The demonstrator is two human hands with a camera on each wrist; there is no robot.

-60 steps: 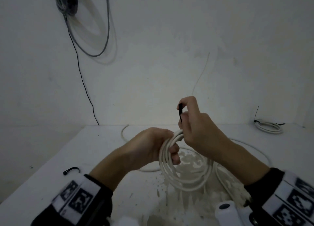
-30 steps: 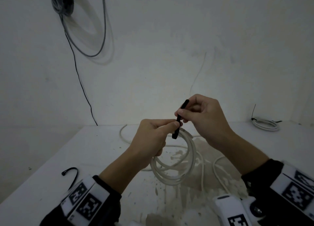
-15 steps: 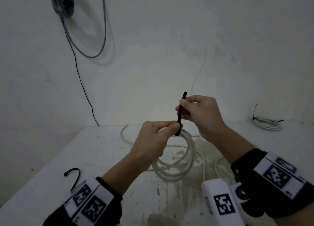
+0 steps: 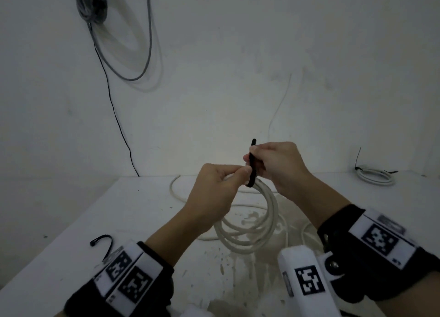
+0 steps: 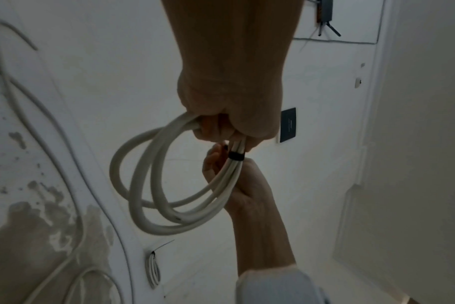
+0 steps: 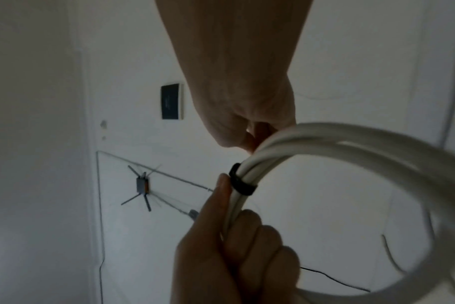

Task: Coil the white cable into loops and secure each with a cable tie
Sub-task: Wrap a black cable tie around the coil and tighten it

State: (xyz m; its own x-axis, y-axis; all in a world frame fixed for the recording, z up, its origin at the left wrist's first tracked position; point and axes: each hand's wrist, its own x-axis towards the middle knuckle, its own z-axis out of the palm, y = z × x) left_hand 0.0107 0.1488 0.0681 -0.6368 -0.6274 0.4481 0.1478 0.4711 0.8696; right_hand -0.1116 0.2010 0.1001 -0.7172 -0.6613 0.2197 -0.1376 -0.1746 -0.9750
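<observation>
The white cable [image 4: 266,223] hangs in several loops over the table [image 4: 133,209]. My left hand [image 4: 241,172] grips the top of the coil, thumb and forefinger pinching beside the black cable tie [image 4: 252,166]. The tie runs round the bundle, and its tail stands upright in the pinch of my right hand [image 4: 253,158]. In the left wrist view the cable tie [image 5: 236,155] bands the strands just below my left hand [image 5: 229,131], with the coil [image 5: 156,227] drooping. The right wrist view shows the cable tie [image 6: 241,184] between my right hand [image 6: 249,142] and the left hand [image 6: 231,236].
A spare black tie [image 4: 102,240] lies at the table's left front. A tied white coil [image 4: 373,176] rests at the back right. Loose white cable [image 4: 175,189] trails across the table behind the hands. A grey cable bundle [image 4: 91,4] hangs on the wall.
Both hands have lifted the coil off the table. The tie's tail, short above the right fist two seconds ago, now stands longer and upright. Little has moved in the last half second.
</observation>
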